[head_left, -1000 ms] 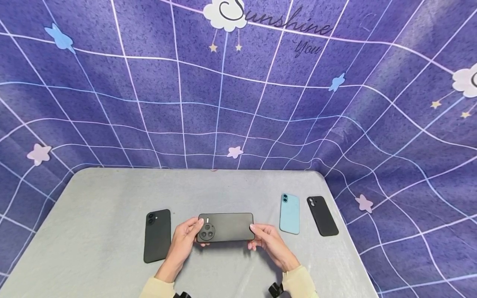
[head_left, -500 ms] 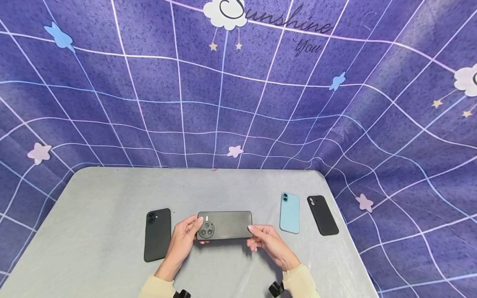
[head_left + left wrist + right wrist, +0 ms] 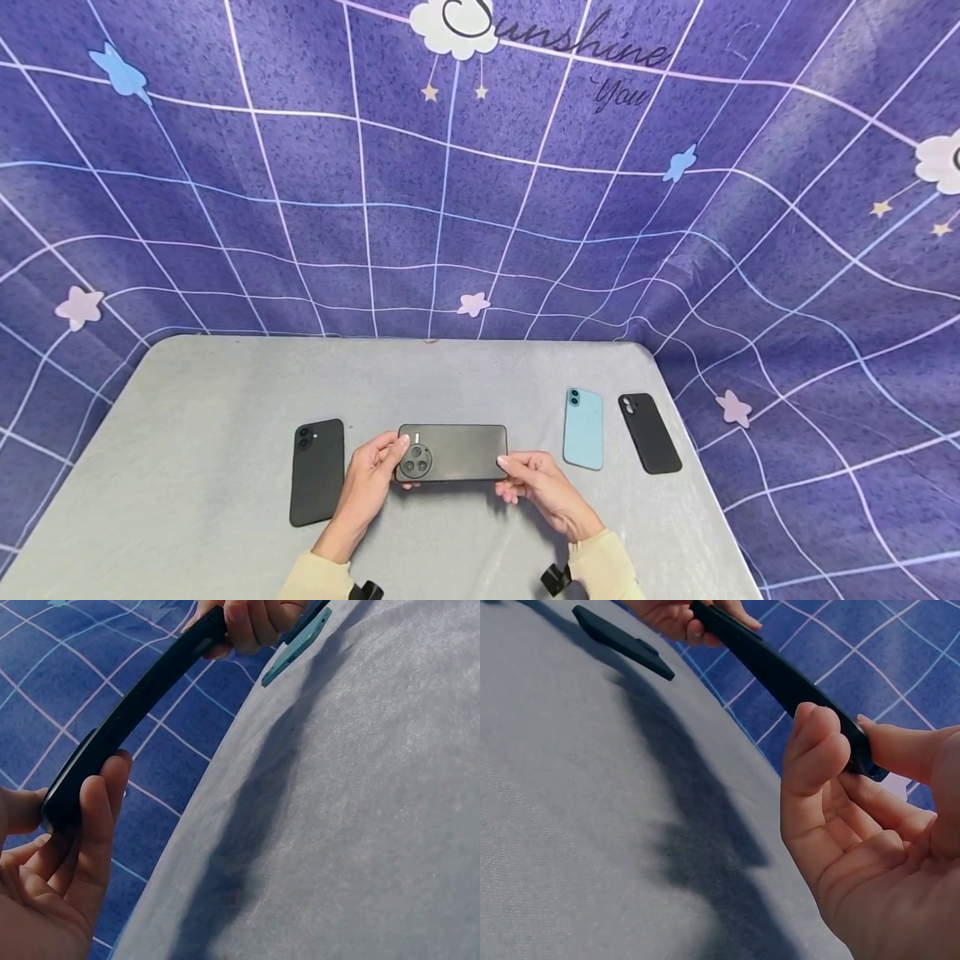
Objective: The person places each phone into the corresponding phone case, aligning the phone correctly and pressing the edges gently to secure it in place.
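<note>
A dark grey phone (image 3: pixel 465 452) with a round camera module at its left end is held sideways above the table, its back facing up. My left hand (image 3: pixel 372 467) pinches the camera end, thumb on the back and fingers underneath. At the other end my right hand (image 3: pixel 542 483) pinches the phone's edge between thumb and fingers. Both wrist views show the phone (image 3: pixel 135 705) edge-on, clear of the table, its shadow falling on the cloth. The phone's front is hidden from the head view.
A black phone (image 3: pixel 317 472) lies left of the left hand. On the right lie a light blue phone (image 3: pixel 583 429) and a black phone case (image 3: pixel 649 434) with camera cutouts. The grey cloth-covered table (image 3: pixel 225 392) meets a purple patterned curtain (image 3: pixel 405 167) behind.
The held phone has shifted slightly up in the head view, along with a small shift of the whole view. Both hands keep their hold on it.
</note>
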`<state>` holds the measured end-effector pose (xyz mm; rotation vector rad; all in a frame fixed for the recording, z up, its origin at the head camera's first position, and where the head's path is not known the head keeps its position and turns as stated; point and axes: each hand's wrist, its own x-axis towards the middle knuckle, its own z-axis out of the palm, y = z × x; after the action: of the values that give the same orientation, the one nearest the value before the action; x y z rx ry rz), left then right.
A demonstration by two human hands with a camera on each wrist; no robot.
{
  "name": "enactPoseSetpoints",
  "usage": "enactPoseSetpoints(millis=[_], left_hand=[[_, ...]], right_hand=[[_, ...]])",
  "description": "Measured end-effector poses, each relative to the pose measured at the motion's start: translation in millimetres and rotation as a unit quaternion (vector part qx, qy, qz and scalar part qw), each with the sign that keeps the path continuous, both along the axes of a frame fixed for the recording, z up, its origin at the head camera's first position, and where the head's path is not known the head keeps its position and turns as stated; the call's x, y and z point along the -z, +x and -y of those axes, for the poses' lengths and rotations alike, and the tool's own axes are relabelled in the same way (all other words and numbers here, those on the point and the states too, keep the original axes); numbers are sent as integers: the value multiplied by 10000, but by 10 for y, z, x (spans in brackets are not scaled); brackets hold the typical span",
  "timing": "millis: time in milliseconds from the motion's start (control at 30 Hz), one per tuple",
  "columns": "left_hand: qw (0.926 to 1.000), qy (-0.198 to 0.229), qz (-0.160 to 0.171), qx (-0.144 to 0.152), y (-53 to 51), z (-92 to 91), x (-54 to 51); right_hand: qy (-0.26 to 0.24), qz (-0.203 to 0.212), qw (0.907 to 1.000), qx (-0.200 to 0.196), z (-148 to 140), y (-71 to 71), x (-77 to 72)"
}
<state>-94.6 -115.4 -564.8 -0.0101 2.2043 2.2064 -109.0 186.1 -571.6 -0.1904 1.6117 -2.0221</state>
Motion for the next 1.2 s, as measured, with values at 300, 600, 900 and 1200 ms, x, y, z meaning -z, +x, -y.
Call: enactPoseSetpoints(millis=[300, 600, 900, 1200], left_hand=[[9999, 147, 55, 5, 13, 9, -12], [9996, 262, 65, 11, 21, 7, -17], [9997, 196, 151, -17, 14, -7, 2], [9996, 213, 210, -24, 11, -30, 6]], right_hand=[[-54, -236, 9997, -59, 4, -6, 10], [116, -342, 9993, -42, 18, -7, -6], [397, -474, 9980, 116, 56, -6, 4], [458, -596, 9967, 320, 65, 11, 8]])
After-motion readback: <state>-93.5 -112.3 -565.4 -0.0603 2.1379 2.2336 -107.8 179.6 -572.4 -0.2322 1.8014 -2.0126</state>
